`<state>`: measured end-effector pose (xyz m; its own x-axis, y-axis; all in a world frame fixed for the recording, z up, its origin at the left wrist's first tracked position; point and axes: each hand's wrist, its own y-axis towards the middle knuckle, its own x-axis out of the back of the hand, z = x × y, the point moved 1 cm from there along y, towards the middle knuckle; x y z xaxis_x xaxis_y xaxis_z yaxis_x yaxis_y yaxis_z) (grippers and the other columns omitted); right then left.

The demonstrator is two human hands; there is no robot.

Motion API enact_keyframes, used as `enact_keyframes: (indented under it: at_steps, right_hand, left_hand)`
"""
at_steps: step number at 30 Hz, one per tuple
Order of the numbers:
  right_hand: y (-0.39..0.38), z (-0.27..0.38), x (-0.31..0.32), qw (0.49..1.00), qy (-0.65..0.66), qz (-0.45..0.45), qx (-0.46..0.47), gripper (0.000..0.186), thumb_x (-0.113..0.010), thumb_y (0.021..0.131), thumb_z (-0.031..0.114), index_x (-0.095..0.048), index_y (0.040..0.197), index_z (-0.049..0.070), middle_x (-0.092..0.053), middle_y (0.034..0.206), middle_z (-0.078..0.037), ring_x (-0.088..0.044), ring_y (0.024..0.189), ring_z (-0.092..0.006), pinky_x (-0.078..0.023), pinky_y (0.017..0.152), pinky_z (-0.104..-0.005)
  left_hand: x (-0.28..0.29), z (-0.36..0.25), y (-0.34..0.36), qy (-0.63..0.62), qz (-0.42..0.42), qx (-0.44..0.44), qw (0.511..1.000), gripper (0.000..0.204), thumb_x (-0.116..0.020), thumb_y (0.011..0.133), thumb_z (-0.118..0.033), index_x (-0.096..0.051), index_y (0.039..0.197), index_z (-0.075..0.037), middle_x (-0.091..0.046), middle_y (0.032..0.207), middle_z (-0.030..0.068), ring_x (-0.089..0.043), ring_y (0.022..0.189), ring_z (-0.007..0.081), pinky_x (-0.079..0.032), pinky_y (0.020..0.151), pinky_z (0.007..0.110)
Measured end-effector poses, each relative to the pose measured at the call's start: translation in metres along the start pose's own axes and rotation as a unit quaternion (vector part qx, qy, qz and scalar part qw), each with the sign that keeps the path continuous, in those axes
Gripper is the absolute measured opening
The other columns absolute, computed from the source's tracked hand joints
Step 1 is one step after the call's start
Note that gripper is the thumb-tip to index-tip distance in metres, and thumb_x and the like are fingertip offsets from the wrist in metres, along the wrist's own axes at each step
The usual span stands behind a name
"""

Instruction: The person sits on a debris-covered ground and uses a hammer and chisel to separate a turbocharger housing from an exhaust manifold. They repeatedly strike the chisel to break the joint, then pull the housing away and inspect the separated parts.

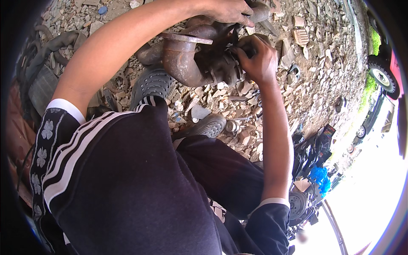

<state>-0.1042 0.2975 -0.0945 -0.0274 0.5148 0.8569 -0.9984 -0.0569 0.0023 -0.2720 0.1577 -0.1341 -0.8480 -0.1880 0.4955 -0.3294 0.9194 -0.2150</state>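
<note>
A rusty exhaust manifold (pixel 180 63) with curved pipes and a flat flange is raised above the rubble, in front of my feet. My left hand (pixel 227 10) lies over its far end, fingers bent around a pipe (pixel 260 12). My right hand (pixel 260 57) is closed at the dark right side of the manifold, thumb and fingers pinched together. Whatever is between those fingertips is hidden or too small to name. Below the manifold are my grey clogs (pixel 208 126) with holes in them.
Broken stone and tile cover the ground (pixel 314 80). Dark hoses or pipes (pixel 59 42) lie at the left. A small round metal part (pixel 232 126) is by my right clog. Right of my arm are a wheel (pixel 298 204) and a blue plastic bag (pixel 319 176); vehicles (pixel 382 78) stand farther off.
</note>
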Motion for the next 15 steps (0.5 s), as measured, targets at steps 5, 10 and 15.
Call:
enact_keyframes:
  at_steps: [5, 10, 15]
  right_hand:
    - [-0.0005, 0.0049, -0.0017, 0.999, 0.000, 0.001, -0.037, 0.016, -0.082, 0.077, 0.016, -0.069, 0.083, 0.007, -0.072, 0.080, -0.008, -0.068, 0.082, -0.0315, -0.054, 0.077, -0.0429]
    - [0.0007, 0.0042, -0.0001, 0.998, -0.006, -0.033, 0.045, 0.015, -0.081, 0.076, 0.014, -0.070, 0.084, 0.008, -0.073, 0.079, -0.007, -0.068, 0.083, -0.0310, -0.054, 0.078, -0.0429]
    - [0.0014, 0.0078, 0.0008, 0.998, -0.013, 0.011, -0.058, 0.015, -0.081, 0.075, 0.015, -0.070, 0.083, 0.009, -0.072, 0.078, -0.007, -0.068, 0.082, -0.0302, -0.054, 0.077, -0.0428]
  left_hand:
    - [-0.0012, 0.0023, 0.0021, 0.020, -0.001, -0.002, 1.000, 0.048, -0.063, 0.099, -0.046, -0.067, 0.115, -0.002, -0.070, 0.115, 0.0258, -0.068, 0.108, 0.0415, -0.051, 0.091, 0.049]
    - [-0.0016, 0.0033, 0.0013, 0.007, -0.010, -0.010, 1.000, 0.048, -0.063, 0.099, -0.047, -0.067, 0.117, -0.002, -0.070, 0.116, 0.0254, -0.068, 0.109, 0.0420, -0.052, 0.093, 0.050]
    - [-0.0042, 0.0045, 0.0008, 0.019, -0.023, -0.036, 0.999, 0.049, -0.061, 0.100, -0.047, -0.067, 0.119, -0.002, -0.070, 0.118, 0.0268, -0.067, 0.110, 0.0442, -0.052, 0.093, 0.051]
